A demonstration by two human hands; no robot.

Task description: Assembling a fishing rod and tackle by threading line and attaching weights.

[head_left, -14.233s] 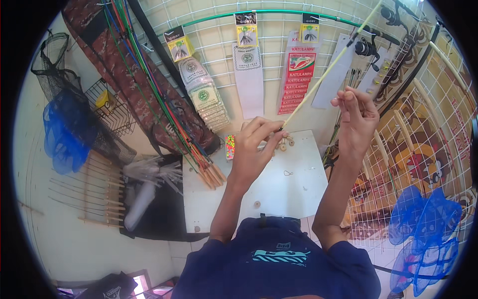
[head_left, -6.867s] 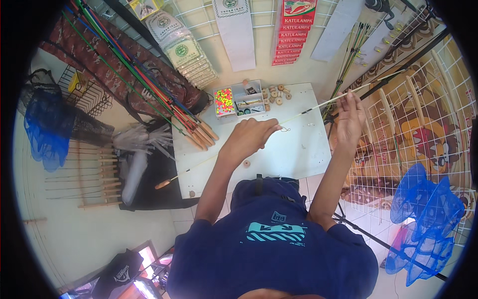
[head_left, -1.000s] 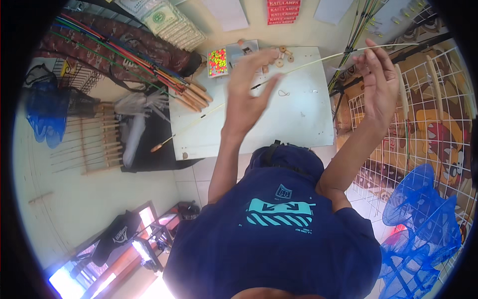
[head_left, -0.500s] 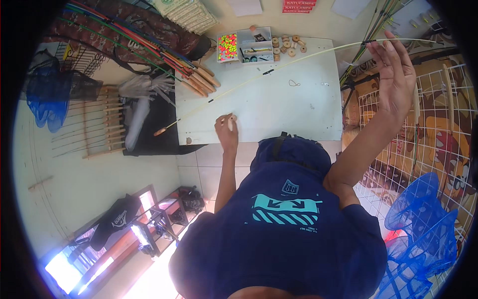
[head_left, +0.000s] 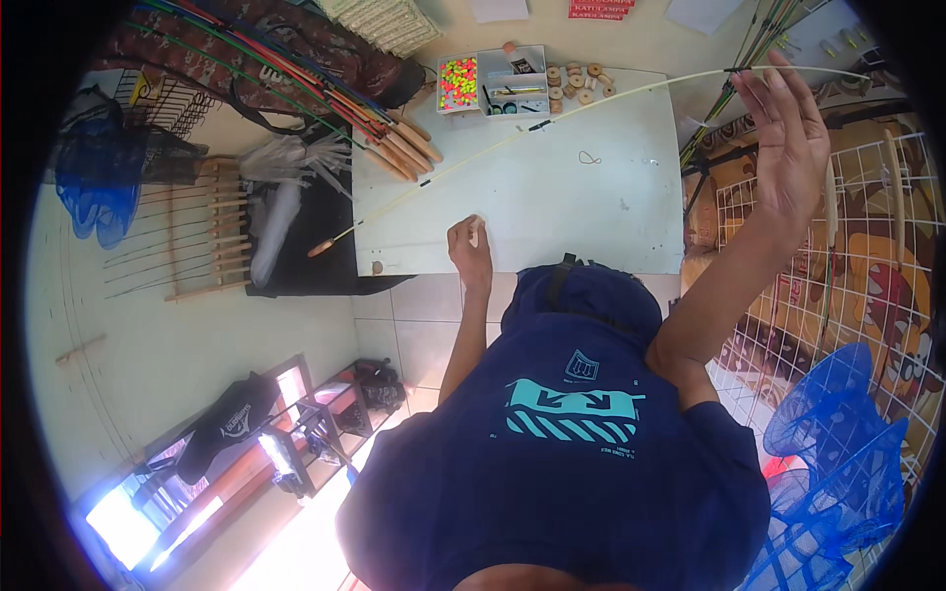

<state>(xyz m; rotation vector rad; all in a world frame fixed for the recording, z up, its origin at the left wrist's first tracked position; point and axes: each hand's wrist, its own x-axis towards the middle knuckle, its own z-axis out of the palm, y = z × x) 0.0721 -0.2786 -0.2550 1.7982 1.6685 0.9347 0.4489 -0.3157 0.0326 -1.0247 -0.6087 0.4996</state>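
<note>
A thin pale yellow fishing rod (head_left: 473, 158) with dark bands slants across the white table, its wooden handle at the lower left. Near the tip, my right hand (head_left: 786, 143) is raised at the far right, palm showing. Its fingers are long and fairly straight, with the rod running between them. My left hand (head_left: 470, 254) is over the table's near edge, fingers curled around a small pale wooden spool (head_left: 477, 232) that is mostly hidden. Any line from the spool is too fine to make out.
Behind the rod stands a compartment box (head_left: 514, 89) with bright floats, beside several wooden spools (head_left: 585, 97). Wooden-handled rods (head_left: 399, 148) lie at the table's left. A small loop (head_left: 589, 158) rests on the tabletop (head_left: 552, 217). Blue nets (head_left: 838, 433) and a wire grid flank my right side.
My left hand has shifted a little to the right along the table's near edge. The right hand and the rod stay nearly in place; the whole view has shifted slightly.
</note>
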